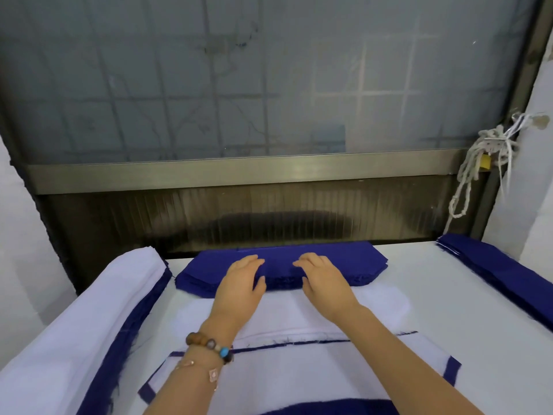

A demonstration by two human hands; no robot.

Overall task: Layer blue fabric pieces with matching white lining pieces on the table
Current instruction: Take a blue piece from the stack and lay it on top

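A white counter (449, 310) runs up to a frosted window (269, 85) with a metal rail (239, 172) beneath it; a knotted cord (475, 166) hangs at the frame's right; the blue stack (353, 265) lies in the middle of the counter's far edge; the left hand (239, 283) and right hand (324, 280) rest on top of it, apart, fingers relaxed and gripping nothing; a white piece (287, 319) lies just nearer, over blue cloth whose edges show; a white-on-blue pile (89, 310) sits left and a blue pile (493, 265) right, both cut off; the forearms hide part of the white piece; shapes behind the glass are too blurred to make out.
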